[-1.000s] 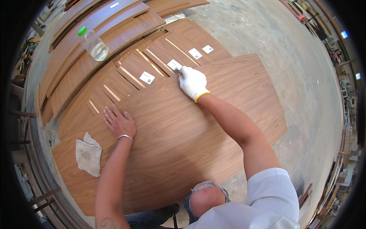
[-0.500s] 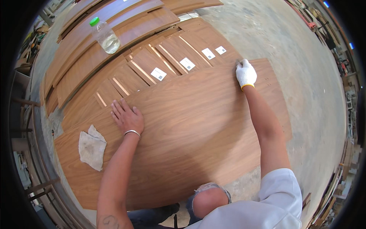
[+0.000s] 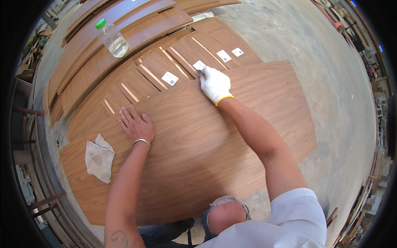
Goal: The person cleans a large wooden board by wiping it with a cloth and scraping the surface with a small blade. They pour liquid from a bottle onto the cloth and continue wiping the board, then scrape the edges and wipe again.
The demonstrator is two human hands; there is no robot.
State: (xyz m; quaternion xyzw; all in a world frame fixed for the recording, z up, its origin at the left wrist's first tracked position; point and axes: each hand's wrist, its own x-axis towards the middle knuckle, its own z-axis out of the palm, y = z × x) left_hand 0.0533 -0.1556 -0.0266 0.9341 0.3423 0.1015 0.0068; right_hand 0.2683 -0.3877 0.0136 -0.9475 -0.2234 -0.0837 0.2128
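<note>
A large wood-grain panel (image 3: 186, 157) lies flat in front of me. My left hand (image 3: 138, 125), bare with a bracelet at the wrist, rests flat on it near the far edge, fingers spread. My right hand (image 3: 215, 84) wears a white knit glove with a yellow cuff and is closed at the panel's far edge, near the middle. A small dark bit shows at its fingertips; I cannot make out what it holds. A crumpled whitish rag (image 3: 99, 159) lies on the panel, left of my left forearm.
Beyond the far edge lie several narrower wood-grain boards (image 3: 153, 68) with white labels (image 3: 170, 78). A clear bottle with a green cap (image 3: 113, 40) stands on the stacked panels (image 3: 82, 78) at the far left. Grey concrete floor (image 3: 339, 107) spreads to the right.
My gloved right hand has slid left along the panel's far edge, from near the right corner to about the middle. My left hand stays nearly in place.
</note>
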